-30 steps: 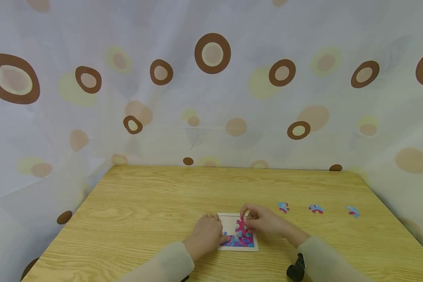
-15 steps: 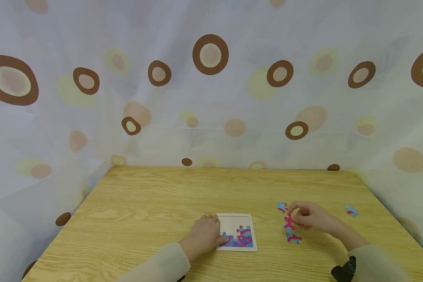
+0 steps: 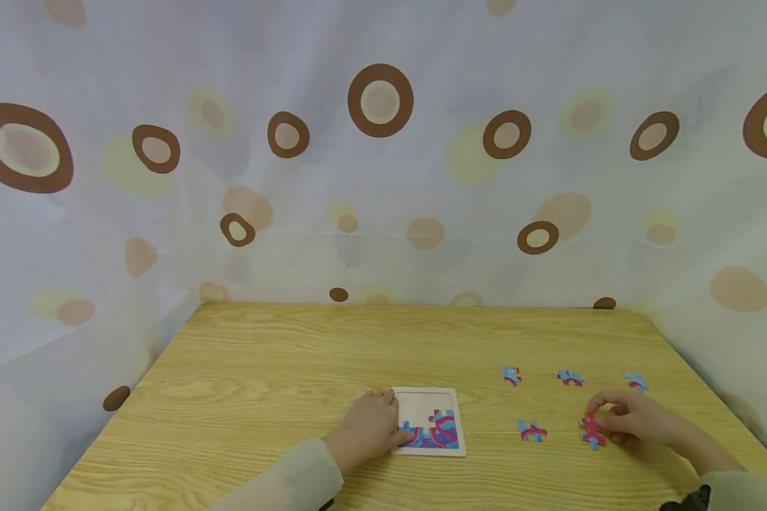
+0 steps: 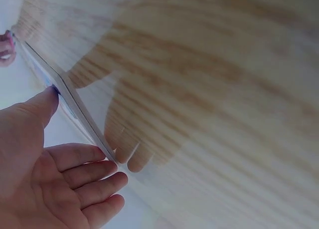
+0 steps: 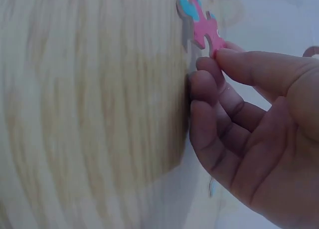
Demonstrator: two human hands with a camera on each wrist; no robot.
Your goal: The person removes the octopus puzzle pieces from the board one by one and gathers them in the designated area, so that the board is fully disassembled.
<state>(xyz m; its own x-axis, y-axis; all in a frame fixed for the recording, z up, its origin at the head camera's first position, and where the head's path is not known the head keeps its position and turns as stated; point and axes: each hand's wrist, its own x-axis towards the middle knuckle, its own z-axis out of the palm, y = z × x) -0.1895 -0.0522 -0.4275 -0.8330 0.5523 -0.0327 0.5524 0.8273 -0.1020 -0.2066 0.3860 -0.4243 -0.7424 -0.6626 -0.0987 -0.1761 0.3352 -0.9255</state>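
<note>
Left hand [image 3: 366, 431], by observation, has its fingers relaxed and nearly straight, laid against the left edge of a pale square tray [image 3: 462, 434]; its thumb rests over joined puzzle pieces [image 3: 446, 430], which run along the tray's near side and partway up its right side. Right hand [image 3: 639, 420], well apart to the right of the tray, is closed to a pinch, thumb and fingertip gripping a pink piece [image 3: 591, 431] with blue parts; whether that piece touches the wooden table [image 3: 262, 397] cannot be determined. One blue-and-pink piece [image 3: 532, 431] lies between the hands, nearer the right. Three further loose pieces [image 3: 570, 377] form a row beyond the right hand, extending leftward.
</note>
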